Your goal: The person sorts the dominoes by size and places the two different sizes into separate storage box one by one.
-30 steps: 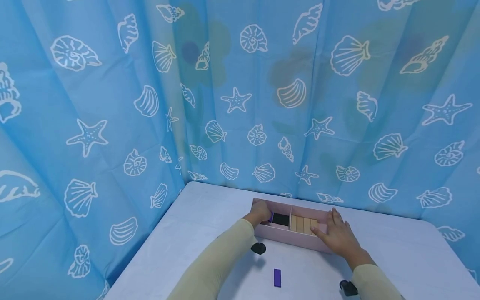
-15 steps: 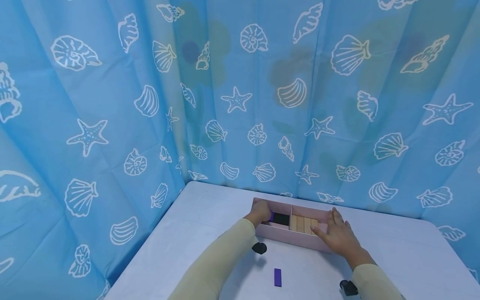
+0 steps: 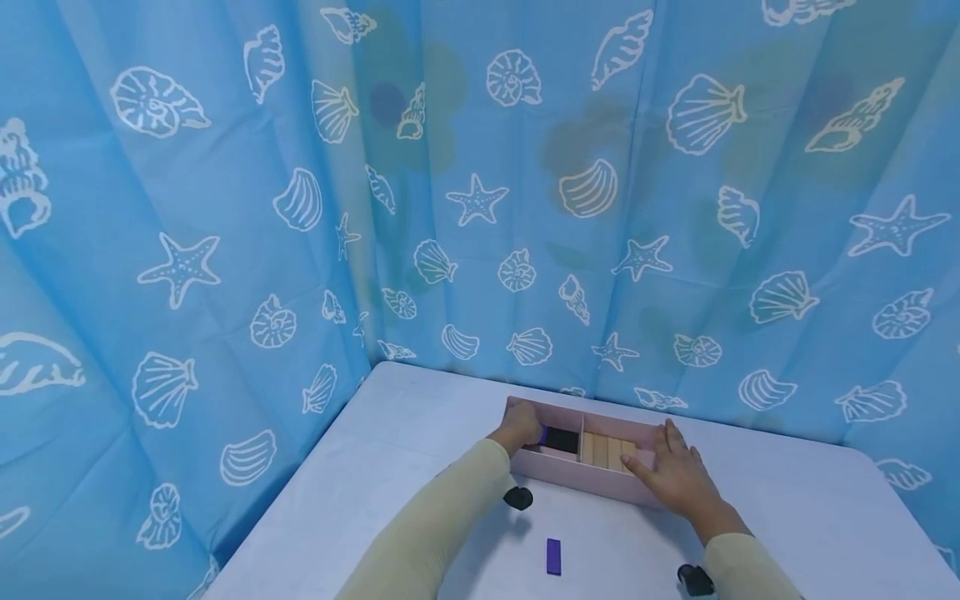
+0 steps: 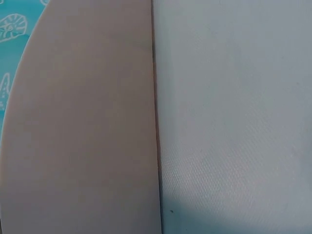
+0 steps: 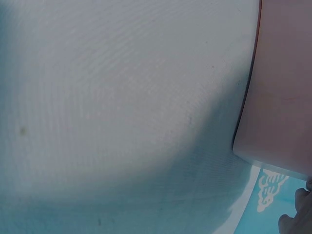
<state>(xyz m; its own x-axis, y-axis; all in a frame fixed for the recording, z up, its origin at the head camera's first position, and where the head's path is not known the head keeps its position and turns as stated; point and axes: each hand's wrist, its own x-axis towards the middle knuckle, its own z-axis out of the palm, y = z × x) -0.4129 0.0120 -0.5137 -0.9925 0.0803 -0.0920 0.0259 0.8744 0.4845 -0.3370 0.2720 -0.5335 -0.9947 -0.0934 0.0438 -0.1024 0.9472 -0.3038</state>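
Note:
A pink divided box [image 3: 581, 477] stands near the table's back edge. Inside its left compartment, my left hand [image 3: 522, 423] is curled at a purple block [image 3: 543, 435], with the fingertips mostly hidden. Black blocks [image 3: 562, 440] lie just right of it. Several light wooden blocks [image 3: 606, 450] fill much of the other compartment. My right hand [image 3: 677, 475] rests on the box's right end, fingers extended and thumb over the front wall. The left wrist view shows only the box wall [image 4: 83, 117] and tabletop; in the right wrist view, fingers [image 5: 297, 214] peek in at the corner.
Another purple block [image 3: 553, 557] lies on the white table [image 3: 405, 433] in front of the box. A blue shell-print curtain [image 3: 480, 275] hangs right behind the table and along its left side. Dark wrist cameras [image 3: 518, 498] sit below the forearms.
The purple block in the box has turned or shifted slightly beside the black blocks under my left hand. My right hand stays at the box's end. The head view tilts a little.

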